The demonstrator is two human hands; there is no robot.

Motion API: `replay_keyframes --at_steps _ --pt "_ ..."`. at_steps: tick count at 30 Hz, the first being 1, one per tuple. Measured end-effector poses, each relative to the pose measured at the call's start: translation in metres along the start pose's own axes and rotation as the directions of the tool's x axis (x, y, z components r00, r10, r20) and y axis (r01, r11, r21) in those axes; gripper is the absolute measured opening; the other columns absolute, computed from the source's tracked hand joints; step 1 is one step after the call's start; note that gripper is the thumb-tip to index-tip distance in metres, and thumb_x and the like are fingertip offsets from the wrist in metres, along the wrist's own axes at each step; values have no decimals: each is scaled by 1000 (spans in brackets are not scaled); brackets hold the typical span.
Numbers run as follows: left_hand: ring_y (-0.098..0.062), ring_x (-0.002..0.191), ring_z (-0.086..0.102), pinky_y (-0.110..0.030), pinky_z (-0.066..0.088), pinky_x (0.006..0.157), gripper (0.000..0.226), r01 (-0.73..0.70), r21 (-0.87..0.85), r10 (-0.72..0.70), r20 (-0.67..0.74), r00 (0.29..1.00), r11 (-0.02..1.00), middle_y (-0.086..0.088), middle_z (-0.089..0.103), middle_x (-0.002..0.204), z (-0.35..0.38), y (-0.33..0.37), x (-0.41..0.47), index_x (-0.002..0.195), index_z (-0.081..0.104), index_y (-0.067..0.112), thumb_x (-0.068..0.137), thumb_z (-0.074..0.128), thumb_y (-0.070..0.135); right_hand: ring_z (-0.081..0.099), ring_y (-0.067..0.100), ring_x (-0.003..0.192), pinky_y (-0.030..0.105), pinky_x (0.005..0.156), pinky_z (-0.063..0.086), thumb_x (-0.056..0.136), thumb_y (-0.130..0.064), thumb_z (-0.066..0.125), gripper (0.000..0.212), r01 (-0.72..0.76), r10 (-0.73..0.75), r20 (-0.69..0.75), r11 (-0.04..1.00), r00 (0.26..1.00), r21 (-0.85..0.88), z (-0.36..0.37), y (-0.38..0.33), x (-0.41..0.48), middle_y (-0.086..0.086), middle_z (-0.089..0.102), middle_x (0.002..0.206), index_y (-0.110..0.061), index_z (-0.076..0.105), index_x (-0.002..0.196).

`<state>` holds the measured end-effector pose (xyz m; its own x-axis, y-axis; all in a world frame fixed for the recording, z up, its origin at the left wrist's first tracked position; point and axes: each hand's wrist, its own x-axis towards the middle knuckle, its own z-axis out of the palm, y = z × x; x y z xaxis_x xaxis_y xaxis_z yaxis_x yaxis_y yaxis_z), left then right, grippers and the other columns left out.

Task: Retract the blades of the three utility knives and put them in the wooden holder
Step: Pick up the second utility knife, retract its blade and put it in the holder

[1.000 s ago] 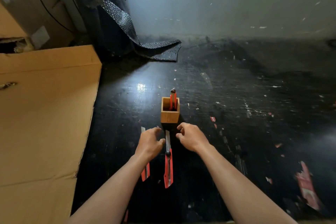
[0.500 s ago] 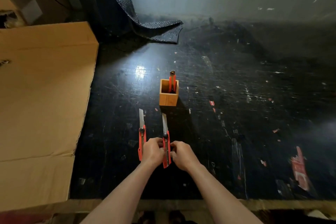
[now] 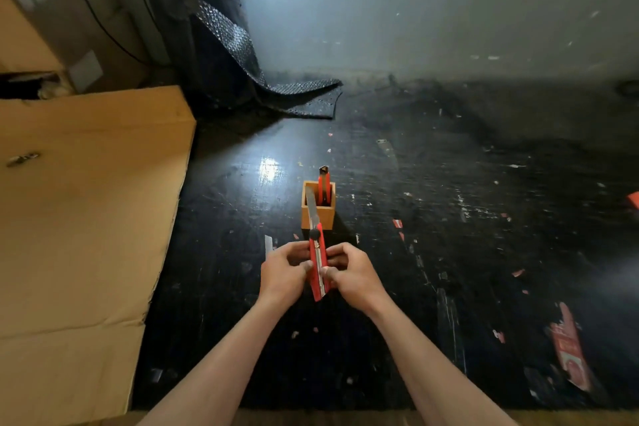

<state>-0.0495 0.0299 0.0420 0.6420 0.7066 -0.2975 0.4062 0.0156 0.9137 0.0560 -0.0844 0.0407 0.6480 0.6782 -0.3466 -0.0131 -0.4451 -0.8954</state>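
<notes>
Both hands hold one red utility knife (image 3: pixel 318 264) lifted off the black table, its blade still extended toward the wooden holder (image 3: pixel 318 214). My left hand (image 3: pixel 284 273) grips the knife's left side and my right hand (image 3: pixel 349 271) grips its right side, thumbs on the slider track. A second red knife (image 3: pixel 324 183) stands upright in the holder. Of the third knife only the blade tip (image 3: pixel 268 245) shows on the table; my left hand hides the rest.
A large flat cardboard sheet (image 3: pixel 79 218) covers the table's left side. A roll of black bubble wrap (image 3: pixel 214 45) stands at the back against the wall. Red paper scraps (image 3: pixel 567 346) lie on the right of the black tabletop (image 3: pixel 449 252).
Both hands closed on the right-hand knife and lifted it off the table. The camera view tilted up, so the holder sits lower in the frame.
</notes>
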Motion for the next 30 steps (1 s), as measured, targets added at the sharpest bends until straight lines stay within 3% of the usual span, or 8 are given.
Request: replay_keyframes --at_steps 7,13,16,20,25,30 --pt "-26 88 79 -43 65 74 42 -69 -259 111 150 982 963 -19 75 110 -36 91 27 127 64 9 91 62 -14 76 22 94 49 81 63 89 0 71 26 237 -236 -16 967 972 98 -33 -87 12 11 75 105 -9 63 113" --pt "-23 84 80 -36 64 63 50 -165 -361 242 180 953 918 -6 80 100 -55 159 33 131 64 14 91 61 -16 77 24 90 46 79 64 93 -1 66 23 353 -349 -67 933 935 65 -55 -151 14 14 74 104 -7 61 115" --pt "-21 83 80 -33 63 61 50 -232 -353 299 149 943 907 1 82 93 -61 184 32 130 65 15 91 62 -16 76 21 89 44 78 65 92 -17 73 35 413 -415 -135 910 900 -42 -62 -181 16 10 74 106 -14 59 124" --pt "-24 83 80 -33 63 60 49 -281 -345 346 143 927 896 -11 81 101 -63 205 32 131 67 7 89 62 -19 72 20 99 45 87 62 98 -18 65 35 500 -537 -189 840 822 -210 -75 -216 22 3 72 111 -31 57 130" --pt "-21 81 80 -32 62 59 49 -312 -350 373 122 920 883 -8 81 98 -62 220 32 131 67 6 89 62 -18 65 12 96 29 87 56 99 -21 63 19 540 -632 -184 753 753 -375 -85 -241 19 -3 71 109 -22 66 117" --pt "-31 92 79 -37 64 64 48 -298 -424 377 115 919 855 -14 79 110 -70 230 37 131 68 9 88 66 -13 67 15 101 35 92 57 97 -20 66 19 549 -630 -135 747 765 -376 -80 -239 15 1 71 117 -20 68 116"
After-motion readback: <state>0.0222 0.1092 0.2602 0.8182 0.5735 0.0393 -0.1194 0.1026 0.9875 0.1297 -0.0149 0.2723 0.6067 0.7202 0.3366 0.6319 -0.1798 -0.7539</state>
